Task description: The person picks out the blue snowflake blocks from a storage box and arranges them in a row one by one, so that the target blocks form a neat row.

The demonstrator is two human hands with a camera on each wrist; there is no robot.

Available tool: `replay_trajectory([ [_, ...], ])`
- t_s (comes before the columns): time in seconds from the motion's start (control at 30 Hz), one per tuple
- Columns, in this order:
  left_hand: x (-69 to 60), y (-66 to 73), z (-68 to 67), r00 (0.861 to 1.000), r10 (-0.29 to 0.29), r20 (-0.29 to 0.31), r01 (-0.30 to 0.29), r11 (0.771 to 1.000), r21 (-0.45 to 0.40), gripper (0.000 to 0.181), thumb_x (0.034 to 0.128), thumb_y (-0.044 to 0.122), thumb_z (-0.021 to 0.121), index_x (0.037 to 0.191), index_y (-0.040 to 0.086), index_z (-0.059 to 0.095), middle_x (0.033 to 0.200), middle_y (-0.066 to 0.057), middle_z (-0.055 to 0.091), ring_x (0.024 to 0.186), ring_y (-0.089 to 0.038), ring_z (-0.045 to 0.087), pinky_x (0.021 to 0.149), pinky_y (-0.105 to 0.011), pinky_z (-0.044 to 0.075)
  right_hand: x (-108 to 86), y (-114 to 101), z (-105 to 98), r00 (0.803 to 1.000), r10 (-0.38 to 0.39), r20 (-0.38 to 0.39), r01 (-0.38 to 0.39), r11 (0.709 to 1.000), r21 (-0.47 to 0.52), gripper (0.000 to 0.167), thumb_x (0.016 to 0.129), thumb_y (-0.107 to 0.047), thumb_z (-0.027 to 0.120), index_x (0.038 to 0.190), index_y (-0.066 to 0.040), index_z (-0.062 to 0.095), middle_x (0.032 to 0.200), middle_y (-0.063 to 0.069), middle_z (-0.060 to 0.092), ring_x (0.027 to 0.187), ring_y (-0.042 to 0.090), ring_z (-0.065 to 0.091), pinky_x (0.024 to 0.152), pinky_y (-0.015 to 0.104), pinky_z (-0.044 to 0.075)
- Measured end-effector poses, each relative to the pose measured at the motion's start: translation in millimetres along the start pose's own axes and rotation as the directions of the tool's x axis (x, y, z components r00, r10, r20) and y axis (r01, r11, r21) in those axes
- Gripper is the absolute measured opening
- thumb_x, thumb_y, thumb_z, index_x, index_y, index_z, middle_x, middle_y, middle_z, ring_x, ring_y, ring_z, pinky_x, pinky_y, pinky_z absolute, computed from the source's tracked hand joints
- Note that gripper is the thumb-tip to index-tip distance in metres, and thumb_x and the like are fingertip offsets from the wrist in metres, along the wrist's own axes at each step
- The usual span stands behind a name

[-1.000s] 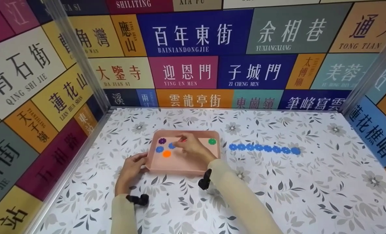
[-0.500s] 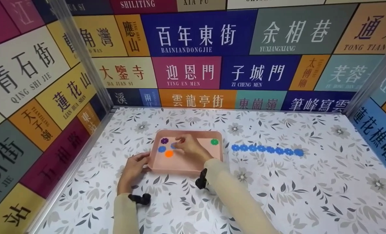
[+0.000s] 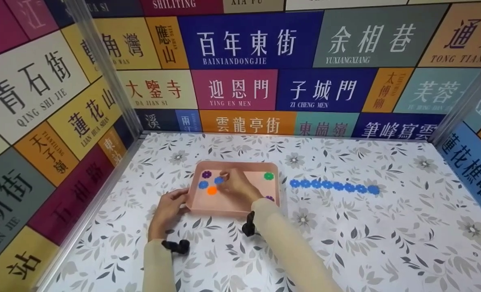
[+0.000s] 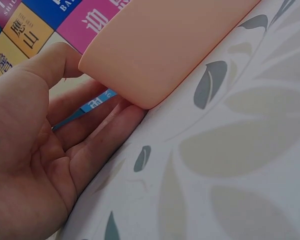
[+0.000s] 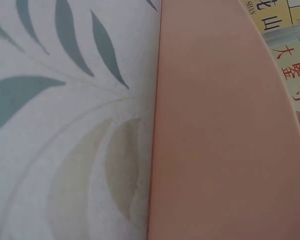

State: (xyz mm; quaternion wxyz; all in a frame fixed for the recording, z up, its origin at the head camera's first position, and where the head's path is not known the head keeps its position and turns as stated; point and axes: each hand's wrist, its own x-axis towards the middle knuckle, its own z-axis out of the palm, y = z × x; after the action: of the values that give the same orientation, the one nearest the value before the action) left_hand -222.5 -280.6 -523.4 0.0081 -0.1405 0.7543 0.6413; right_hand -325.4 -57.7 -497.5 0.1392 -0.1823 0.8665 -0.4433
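Note:
A shallow pink tray (image 3: 220,211) lies on the table with flower-shaped plastic pieces in it. My left hand (image 3: 168,211) holds its left side; in the left wrist view the thumb is at the rim and the fingers are by the outer wall. Over the tray, my right hand (image 3: 238,184) has bent fingers beside a blue flower piece (image 3: 219,180). What lies between those fingertips is hidden. Close by are another blue piece (image 3: 203,185), an orange piece (image 3: 211,190) and a dark purple piece (image 3: 206,174). The right wrist view shows only the tray's outer wall (image 5: 220,120) and the tablecloth.
Right of the tray, a row of several blue flower pieces (image 3: 327,184) runs across the floral tablecloth (image 3: 386,227). Inside the tray's right side are a green piece (image 3: 269,176) and a purple piece (image 3: 270,198), partly behind the sleeve. Printed panels enclose the table.
The right hand has shifted slightly, uncovering more of the blue piece beside its fingertips. A red bit seen at the fingers earlier is out of sight. The left hand stays at the tray.

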Motion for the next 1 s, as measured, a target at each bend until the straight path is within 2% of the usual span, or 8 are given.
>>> replay_trajectory([
  [0.17, -1.2, 1.7, 1.1, 1.000, 0.000, 0.009, 0.000, 1.000, -0.016, 0.040, 0.0977, 0.010, 0.054, 0.136, 0.001, 0.059, 0.137, -0.022, 0.060, 0.104, -0.022, 0.067, 0.082, -0.032, 0.061, -1.5, -0.9, 4.0, 0.998, 0.033, -0.050, -0.034, 0.999, -0.013, 0.038, 0.089, -0.012, 0.072, 0.125, -0.002, 0.067, 0.115, 0.012, 0.070, 0.100, 0.023, 0.059, 0.098, 0.038, 0.053],
  [0.2, -4.0, 5.5, 1.5, 1.000, 0.001, 0.013, -0.001, 1.000, -0.019, 0.040, 0.0977, 0.010, 0.054, 0.136, 0.000, 0.059, 0.137, -0.023, 0.060, 0.103, -0.022, 0.067, 0.082, -0.032, 0.061, -2.3, -1.5, 4.6, 0.997, 0.050, -0.059, -0.050, 0.999, -0.007, 0.036, 0.090, -0.012, 0.071, 0.125, -0.003, 0.068, 0.114, 0.011, 0.069, 0.100, 0.023, 0.058, 0.099, 0.038, 0.052],
  [0.33, -3.1, 5.8, 1.0, 1.000, -0.002, 0.015, 0.003, 1.000, -0.016, 0.040, 0.0977, 0.011, 0.055, 0.137, 0.001, 0.059, 0.137, -0.022, 0.060, 0.104, -0.022, 0.067, 0.083, -0.033, 0.061, -2.7, -3.5, 6.0, 0.993, 0.081, -0.082, -0.080, 0.997, 0.007, 0.033, 0.091, -0.012, 0.071, 0.123, -0.005, 0.068, 0.115, 0.009, 0.068, 0.104, 0.023, 0.058, 0.103, 0.039, 0.051],
  [0.57, -1.3, 1.0, -0.4, 1.000, -0.007, 0.002, 0.007, 1.000, 0.006, 0.041, 0.0970, 0.013, 0.055, 0.137, 0.003, 0.059, 0.136, -0.020, 0.062, 0.106, -0.023, 0.067, 0.082, -0.033, 0.061, -1.9, -1.5, 7.6, 0.994, 0.081, -0.079, -0.081, 0.997, -0.002, 0.029, 0.090, -0.013, 0.072, 0.118, -0.006, 0.071, 0.114, 0.008, 0.071, 0.105, 0.023, 0.061, 0.104, 0.039, 0.051],
  [0.77, -0.7, -0.1, 0.0, 1.000, 0.019, 0.007, -0.019, 1.000, -0.007, 0.041, 0.0976, 0.011, 0.055, 0.136, -0.001, 0.059, 0.135, -0.024, 0.061, 0.105, -0.023, 0.068, 0.081, -0.033, 0.062, -1.9, 0.0, 7.0, 0.994, 0.045, -0.102, -0.048, 0.998, -0.031, 0.023, 0.089, -0.014, 0.074, 0.110, -0.007, 0.076, 0.106, 0.006, 0.072, 0.100, 0.022, 0.062, 0.099, 0.038, 0.053],
  [1.0, 1.0, 0.5, -0.3, 1.000, -0.009, -0.001, 0.009, 1.000, 0.012, 0.041, 0.0972, 0.013, 0.056, 0.137, 0.002, 0.060, 0.137, -0.021, 0.062, 0.106, -0.023, 0.067, 0.083, -0.033, 0.061, -2.4, -1.8, 6.5, 0.992, 0.101, -0.075, -0.103, 0.994, -0.026, 0.020, 0.090, -0.017, 0.073, 0.109, -0.011, 0.074, 0.101, 0.001, 0.070, 0.096, 0.020, 0.060, 0.094, 0.034, 0.053],
])
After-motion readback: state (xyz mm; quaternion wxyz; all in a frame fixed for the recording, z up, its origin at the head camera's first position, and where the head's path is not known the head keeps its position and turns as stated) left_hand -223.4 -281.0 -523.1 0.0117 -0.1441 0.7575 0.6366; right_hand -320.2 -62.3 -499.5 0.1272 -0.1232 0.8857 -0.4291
